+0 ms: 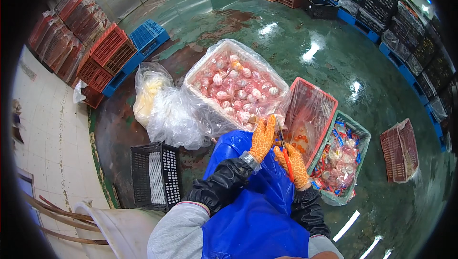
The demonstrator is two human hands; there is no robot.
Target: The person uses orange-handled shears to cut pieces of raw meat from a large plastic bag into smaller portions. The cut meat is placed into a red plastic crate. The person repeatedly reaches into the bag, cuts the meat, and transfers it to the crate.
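Observation:
My right hand, in an orange patterned glove, is closed around scissors with red handles, their blades pointing away from me. Close beside the blades, my left hand, gloved alike, has its fingers bent together; whatever they hold is too small to make out. Both hands are above my lap, at the near edge of a plastic-lined crate. Inside it lie many round, red-and-white, plastic-wrapped pieces. Just right of my hands, a red lined crate has small orange balls at its near end.
A green crate of wrappers and wrapped pieces stands at right. Clear plastic bags lie left of the lined crate, near a black crate. One red crate is far right. Stacked crates on blue pallets line the sides.

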